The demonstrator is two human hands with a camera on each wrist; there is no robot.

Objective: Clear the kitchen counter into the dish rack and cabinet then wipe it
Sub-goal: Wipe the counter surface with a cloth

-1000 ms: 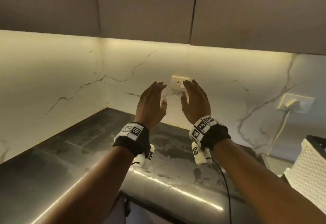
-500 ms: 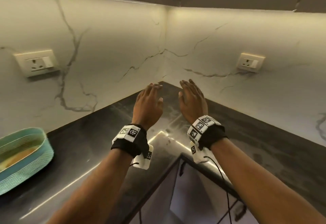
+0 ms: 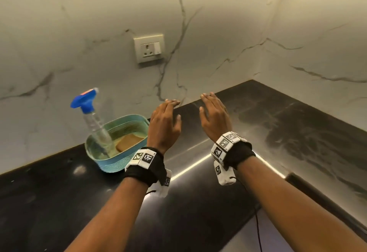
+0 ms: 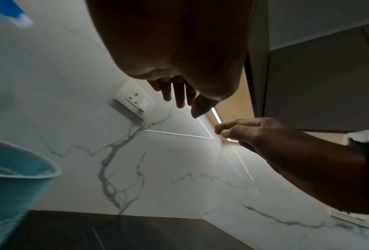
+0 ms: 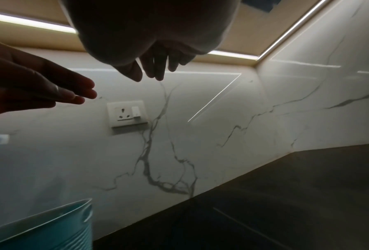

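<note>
A teal ribbed basket (image 3: 111, 162) stands on the dark counter (image 3: 59, 202) near the marble wall. In it leans a clear spray bottle (image 3: 93, 120) with a blue trigger head, beside a yellow-brown sponge (image 3: 129, 141). My left hand (image 3: 164, 122) hovers over the counter just right of the basket, fingers straight and holding nothing. My right hand (image 3: 214, 116) is level with it a little further right, also flat and empty. The basket's rim (image 4: 19, 175) shows in the left wrist view, and its wall (image 5: 51, 228) in the right wrist view.
A wall socket (image 3: 149, 48) sits above the basket on the marble backsplash (image 3: 218, 33). The counter turns a corner at the right (image 3: 297, 122). Its front edge (image 3: 327, 198) drops off at the lower right. Lit cabinet undersides (image 5: 232, 55) run overhead.
The head view has swung left and down along the counter: upper cabinets left the frame, and the basket with bottle and sponge came into full view. Both hands stayed raised and empty.
</note>
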